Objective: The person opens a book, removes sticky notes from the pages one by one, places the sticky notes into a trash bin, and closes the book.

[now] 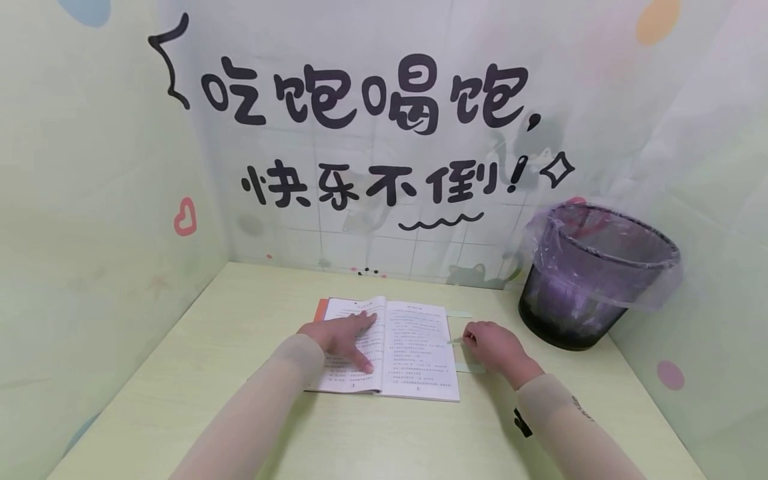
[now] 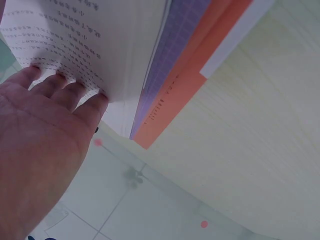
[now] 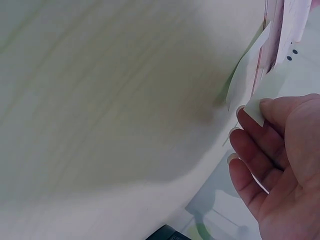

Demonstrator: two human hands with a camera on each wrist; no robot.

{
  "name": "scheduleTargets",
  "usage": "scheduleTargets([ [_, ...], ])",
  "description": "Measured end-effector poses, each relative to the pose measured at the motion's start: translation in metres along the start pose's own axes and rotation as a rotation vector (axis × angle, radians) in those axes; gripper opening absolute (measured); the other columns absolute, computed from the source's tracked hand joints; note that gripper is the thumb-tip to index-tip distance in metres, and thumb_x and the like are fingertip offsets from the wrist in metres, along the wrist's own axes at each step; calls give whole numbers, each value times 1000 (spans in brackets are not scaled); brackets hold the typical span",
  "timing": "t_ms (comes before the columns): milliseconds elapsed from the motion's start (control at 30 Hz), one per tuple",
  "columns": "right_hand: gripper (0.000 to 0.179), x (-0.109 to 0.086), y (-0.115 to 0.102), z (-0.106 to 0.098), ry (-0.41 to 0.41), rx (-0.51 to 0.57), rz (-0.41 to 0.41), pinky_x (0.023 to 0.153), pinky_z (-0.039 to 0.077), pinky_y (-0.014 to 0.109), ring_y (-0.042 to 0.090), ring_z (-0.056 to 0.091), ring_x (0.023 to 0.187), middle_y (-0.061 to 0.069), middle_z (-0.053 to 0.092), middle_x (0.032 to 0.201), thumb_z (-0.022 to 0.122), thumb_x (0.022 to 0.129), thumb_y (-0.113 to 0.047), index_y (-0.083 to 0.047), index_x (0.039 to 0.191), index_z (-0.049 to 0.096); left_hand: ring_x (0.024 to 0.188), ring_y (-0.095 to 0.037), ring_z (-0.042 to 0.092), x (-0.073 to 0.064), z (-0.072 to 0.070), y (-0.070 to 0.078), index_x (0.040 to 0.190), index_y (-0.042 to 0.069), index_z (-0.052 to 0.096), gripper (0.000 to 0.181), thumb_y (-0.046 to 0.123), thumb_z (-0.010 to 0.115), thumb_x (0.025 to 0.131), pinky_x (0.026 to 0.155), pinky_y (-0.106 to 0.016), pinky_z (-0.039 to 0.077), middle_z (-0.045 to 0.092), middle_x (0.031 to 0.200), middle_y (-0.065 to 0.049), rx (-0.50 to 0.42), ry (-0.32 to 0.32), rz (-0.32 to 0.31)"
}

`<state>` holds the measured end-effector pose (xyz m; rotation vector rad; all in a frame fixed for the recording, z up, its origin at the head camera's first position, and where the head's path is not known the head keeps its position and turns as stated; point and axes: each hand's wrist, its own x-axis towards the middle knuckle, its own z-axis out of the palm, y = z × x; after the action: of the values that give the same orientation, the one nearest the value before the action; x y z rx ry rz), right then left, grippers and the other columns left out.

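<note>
An open book (image 1: pixel 418 350) with printed pages lies on the table. My left hand (image 1: pixel 348 337) rests on its left page with thumb and fingers spread. In the left wrist view the fingertips touch the page (image 2: pixel 75 30), near an orange cover flap (image 2: pixel 175 95). At the book's right edge, my right hand (image 1: pixel 495 347) pinches a pale green paper tab (image 3: pixel 257 112) between thumb and index finger. The other fingers are loosely bent. Another pale green tab (image 3: pixel 245 75) sticks out beside it. In the head view, tabs show above (image 1: pixel 459 313) and below (image 1: pixel 471 367) the pinched one.
A dark waste bin (image 1: pixel 549 320) with a purple plastic liner (image 1: pixel 651 287) stands at the table's back right. A printed wall sheet (image 1: pixel 372 250) rises behind the pale wooden table (image 1: pixel 384 440), with sheets along both sides. A small black item (image 1: pixel 523 423) hangs by my right sleeve.
</note>
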<state>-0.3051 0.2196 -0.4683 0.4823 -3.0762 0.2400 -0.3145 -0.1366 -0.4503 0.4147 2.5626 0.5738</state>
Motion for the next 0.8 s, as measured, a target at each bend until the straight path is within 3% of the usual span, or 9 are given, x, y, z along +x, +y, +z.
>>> scheduleTargets([
  [267, 11, -1, 6, -4, 13, 28, 15, 76, 51, 38, 17, 54, 77, 0, 69, 88, 66, 104, -10, -14, 98, 74, 173, -30, 14, -1, -1, 1, 176, 30, 26, 126, 57, 97, 76, 139, -61, 17, 16, 186, -4, -5, 0, -7],
  [467, 9, -2, 12, -14, 51, 33, -28, 80, 57, 41, 17, 58, 78, 1, 72, 89, 67, 103, -10, -11, 100, 76, 173, -29, 14, 0, 0, 1, 176, 30, 26, 125, 56, 97, 77, 139, -61, 17, 17, 186, -3, 0, 3, -16],
  [633, 11, -3, 17, -38, 97, 40, -51, 76, 57, 41, 14, 58, 76, -2, 71, 87, 68, 105, -14, -10, 104, 78, 173, -29, 16, -1, 0, 1, 176, 29, 26, 124, 56, 96, 78, 139, -60, 19, 18, 186, -3, 12, 6, -14],
  [800, 16, -4, 23, -82, 170, 95, -63, 72, 55, 40, 14, 59, 73, 0, 71, 84, 65, 105, -14, -7, 110, 79, 173, -29, 16, -1, 0, 1, 177, 29, 25, 123, 56, 96, 79, 139, -59, 19, 18, 186, -3, 15, 5, -11],
])
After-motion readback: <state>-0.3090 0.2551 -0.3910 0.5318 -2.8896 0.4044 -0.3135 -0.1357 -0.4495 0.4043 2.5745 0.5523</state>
